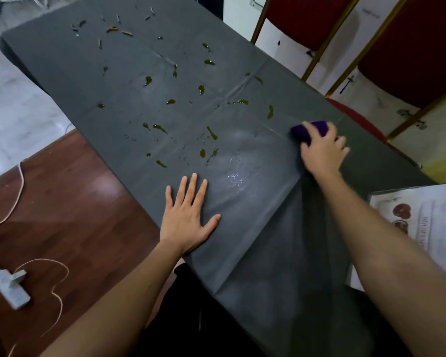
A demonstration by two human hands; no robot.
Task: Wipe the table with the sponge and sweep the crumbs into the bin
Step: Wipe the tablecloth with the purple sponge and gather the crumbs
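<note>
Right hand [322, 148]: fingers curled over purple sponge [310, 130], pressing it on the table [93, 81] near the right edge. Left hand [188, 217]: open, palm flat, fingers spread, resting on the grey cover near the front-left edge. Wet sheen [234, 176] btwn the two hands. Olive-green smears [201, 88] scattered across mid-table; small crumbs [113, 29] w/ orange bits at the far end. Red chairs [407, 55] w/ gold frames at right; white power adapter [9, 288] & cord on wood floor at left. Printed menu [422, 222] at lower right.

Sponge [310, 130] on table's [113, 81] right edge; spills [201, 88] left of it.
</note>
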